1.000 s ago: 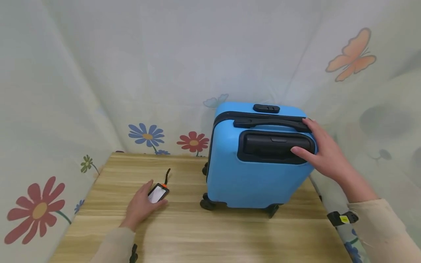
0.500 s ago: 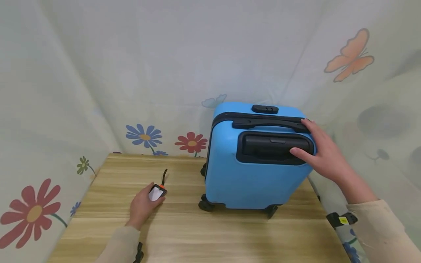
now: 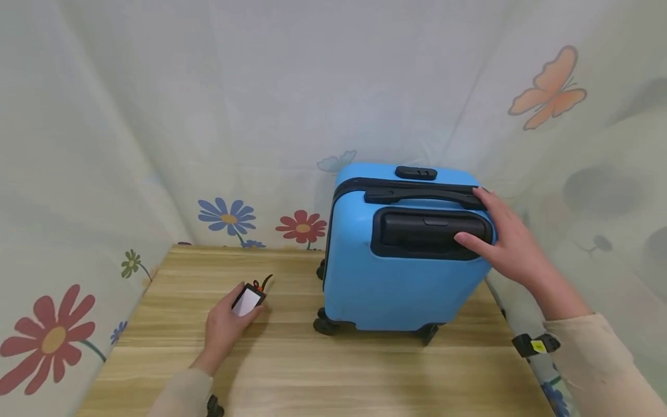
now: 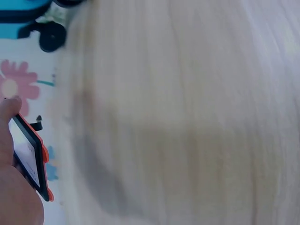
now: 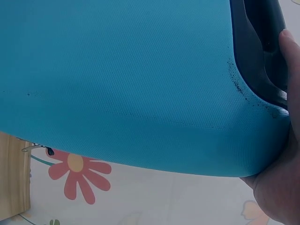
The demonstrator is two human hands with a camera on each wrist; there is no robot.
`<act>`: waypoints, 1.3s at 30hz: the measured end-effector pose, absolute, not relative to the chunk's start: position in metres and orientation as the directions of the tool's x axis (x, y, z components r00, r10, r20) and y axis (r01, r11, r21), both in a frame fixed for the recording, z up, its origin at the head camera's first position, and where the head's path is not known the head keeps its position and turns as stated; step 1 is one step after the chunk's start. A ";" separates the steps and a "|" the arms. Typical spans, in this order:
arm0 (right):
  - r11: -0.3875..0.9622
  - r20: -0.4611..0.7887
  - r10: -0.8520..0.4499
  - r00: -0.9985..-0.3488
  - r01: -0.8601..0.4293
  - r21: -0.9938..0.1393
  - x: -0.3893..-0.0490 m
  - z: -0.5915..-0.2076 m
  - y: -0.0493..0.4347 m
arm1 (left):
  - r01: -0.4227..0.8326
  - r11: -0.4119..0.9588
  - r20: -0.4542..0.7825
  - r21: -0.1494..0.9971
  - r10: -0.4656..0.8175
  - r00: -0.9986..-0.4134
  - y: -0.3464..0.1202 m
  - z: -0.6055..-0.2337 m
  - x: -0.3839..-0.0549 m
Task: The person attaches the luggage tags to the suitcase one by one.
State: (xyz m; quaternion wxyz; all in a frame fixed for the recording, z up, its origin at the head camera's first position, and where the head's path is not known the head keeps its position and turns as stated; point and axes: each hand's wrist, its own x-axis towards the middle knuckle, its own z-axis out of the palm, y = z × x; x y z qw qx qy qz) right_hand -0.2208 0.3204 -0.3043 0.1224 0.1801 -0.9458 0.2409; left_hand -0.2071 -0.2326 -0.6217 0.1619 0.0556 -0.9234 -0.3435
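Observation:
My left hand (image 3: 225, 327) pinches a luggage tag (image 3: 248, 300) between thumb and fingers, just above the table at the left. The tag is black-framed with a white card, and a short black strap with an orange piece comes off its far end. In the left wrist view the tag (image 4: 29, 150) shows an orange edge, tilted in the hand. A blue suitcase (image 3: 401, 295) stands upright on its wheels at the right. My right hand (image 3: 513, 246) rests on its upper right corner, fingers at the carry handle (image 3: 427, 196) and thumb over the black telescopic-handle recess (image 3: 401, 234).
The wooden table (image 3: 292, 370) stretches out in front of the suitcase. A pale curtain (image 3: 271, 104) printed with flowers and butterflies hangs behind and at both sides. The suitcase wheels (image 3: 325, 324) stand right of the left hand. A black combination lock (image 3: 416, 173) sits on the suitcase top.
My left hand has closed round the luggage tag and raised it slightly off the table, and the strap has swung to the right. The right hand stays on the suitcase.

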 end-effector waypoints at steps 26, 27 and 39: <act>0.815 0.304 -0.286 -0.909 -0.398 -0.422 -0.218 -0.301 0.321 | 0.366 0.585 0.507 0.724 -0.091 -0.857 -0.177 -0.430 -0.148; 0.815 0.301 -0.286 -0.910 -0.396 -0.422 -0.218 -0.301 0.320 | 0.376 0.580 0.512 0.723 -0.084 -0.855 -0.175 -0.425 -0.146; 0.821 0.277 -0.294 -0.915 -0.390 -0.416 -0.217 -0.296 0.319 | 0.477 0.494 0.553 0.727 -0.010 -0.833 -0.154 -0.387 -0.127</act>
